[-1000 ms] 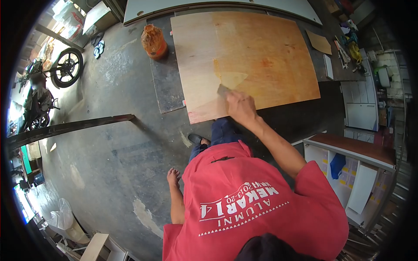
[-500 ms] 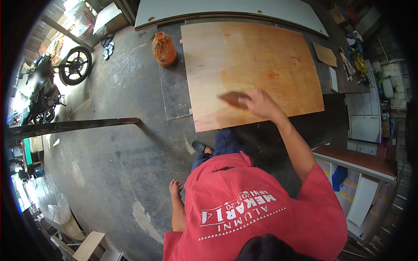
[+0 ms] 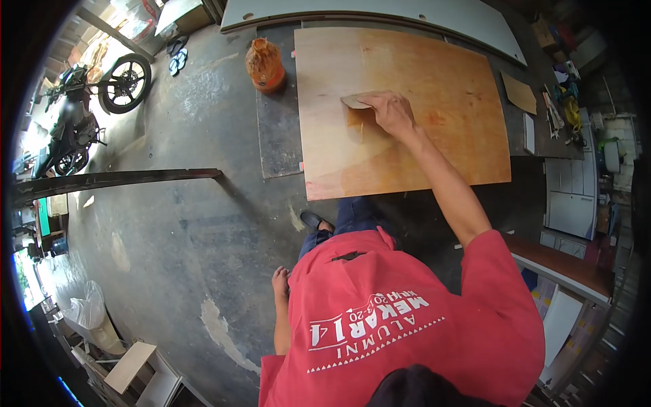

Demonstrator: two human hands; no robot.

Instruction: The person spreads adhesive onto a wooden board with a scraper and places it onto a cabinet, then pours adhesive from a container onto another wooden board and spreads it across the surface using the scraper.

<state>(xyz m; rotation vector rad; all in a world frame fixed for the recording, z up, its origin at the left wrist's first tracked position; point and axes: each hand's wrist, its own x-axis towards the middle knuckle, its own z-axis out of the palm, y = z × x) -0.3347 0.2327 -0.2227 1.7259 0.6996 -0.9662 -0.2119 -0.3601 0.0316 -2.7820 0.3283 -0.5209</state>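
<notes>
My right hand [image 3: 391, 112] is closed on a thin flat scraper [image 3: 356, 100], whose edge lies over a large wooden board [image 3: 468, 81]. Orange-brown coating covers the board's right side, while its left strip is paler. A small wet-looking orange patch [image 3: 358, 129] shows just below the scraper. My left hand [image 3: 280, 280] hangs by my hip, its fingers loosely curled and apart from the thumb, with nothing visible in it. Left of the board stands a clear container of orange-brown material [image 3: 266, 66], its top wrapped and smeared.
The board rests on a dark table [image 3: 279, 146]. Behind it lies a long white panel [image 3: 380, 13]. Tools and a brown sheet [image 3: 519, 92] are at the right. A motorcycle [image 3: 74, 129], a dark beam [image 3: 122, 182] and a shelf unit [image 3: 566, 312] stand around me.
My right hand has moved up the board, away from me, and the scraper's tilt has changed. The orange streak is now a wider patch. My left hand still hangs by my side.
</notes>
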